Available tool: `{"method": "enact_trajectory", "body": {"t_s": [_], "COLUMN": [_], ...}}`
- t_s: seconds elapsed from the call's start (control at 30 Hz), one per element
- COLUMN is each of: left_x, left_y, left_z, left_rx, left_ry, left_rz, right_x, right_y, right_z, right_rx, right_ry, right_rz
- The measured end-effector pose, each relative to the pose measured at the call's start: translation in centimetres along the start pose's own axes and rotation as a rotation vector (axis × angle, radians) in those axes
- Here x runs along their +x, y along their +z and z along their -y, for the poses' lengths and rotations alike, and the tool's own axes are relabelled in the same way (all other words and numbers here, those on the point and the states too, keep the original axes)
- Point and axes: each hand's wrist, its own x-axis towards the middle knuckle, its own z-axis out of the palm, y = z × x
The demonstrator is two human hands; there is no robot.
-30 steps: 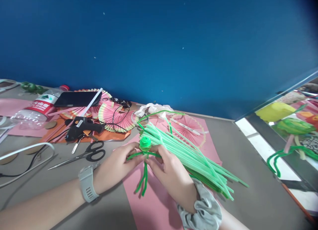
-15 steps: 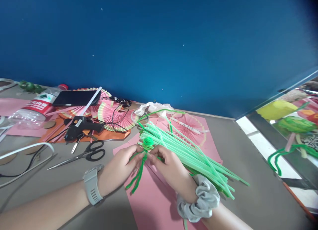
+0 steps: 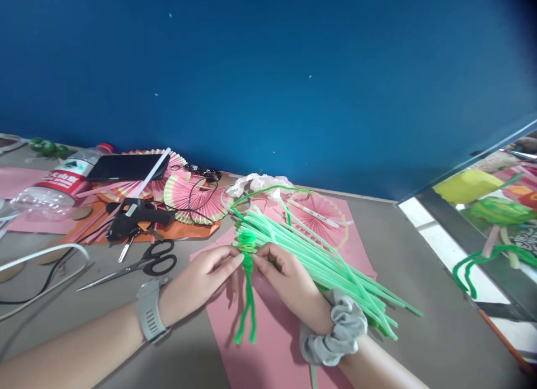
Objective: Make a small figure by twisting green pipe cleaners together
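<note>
A small green pipe-cleaner figure (image 3: 247, 261) hangs upright between both hands, with a coiled top and two strands dangling below. My left hand (image 3: 213, 271) pinches its left side with thumb and forefinger, and my right hand (image 3: 279, 268) pinches its right side. Pink paper (image 3: 268, 344) lies under the hands. Just behind and to the right rests a bundle of light green pipe cleaners (image 3: 319, 260).
Scissors (image 3: 145, 263), a black glue gun (image 3: 136, 215), a phone (image 3: 126, 167) and a plastic bottle (image 3: 59, 182) lie to the left. Folded pink fans (image 3: 197, 197) and a white marker (image 3: 314, 212) are farther back. A blue panel (image 3: 268, 87) rises behind the table.
The figure has turned so its two strands hang straighter down. My left hand has shifted slightly left; more of the figure's middle shows between the fingertips.
</note>
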Motion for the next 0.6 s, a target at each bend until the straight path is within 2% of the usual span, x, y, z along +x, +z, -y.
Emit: {"method": "enact_trajectory", "body": {"t_s": [0.13,0.23,0.3,0.37,0.47,0.6], "left_x": [0.3,0.8,1.0,1.0,0.5,-0.1], "left_y": [-2.0,-3.5,-3.9,-3.6,-2.2,-0.1], "left_z": [-0.1,0.1,0.3,0.4,0.6,1.2], "left_rx": [-0.117,-0.282,-0.432,-0.565,-0.663,-0.663], "left_ry": [-0.014,-0.021,-0.017,0.009,0.041,0.002], "left_rz": [0.052,0.035,-0.004,-0.069,-0.161,-0.173], "right_x": [-0.1,-0.3,-0.3,-0.3,-0.3,-0.4], "right_y": [-0.7,-0.7,-0.6,-0.4,-0.4,-0.1], "right_z": [-0.2,-0.5,-0.7,-0.8,-0.8,-0.9], "right_rx": [0.01,0.019,0.04,0.077,0.146,0.181], "right_ry": [-0.012,-0.021,-0.031,-0.041,-0.054,-0.084], "right_rz": [-0.006,-0.019,-0.029,-0.049,-0.076,-0.111]}}
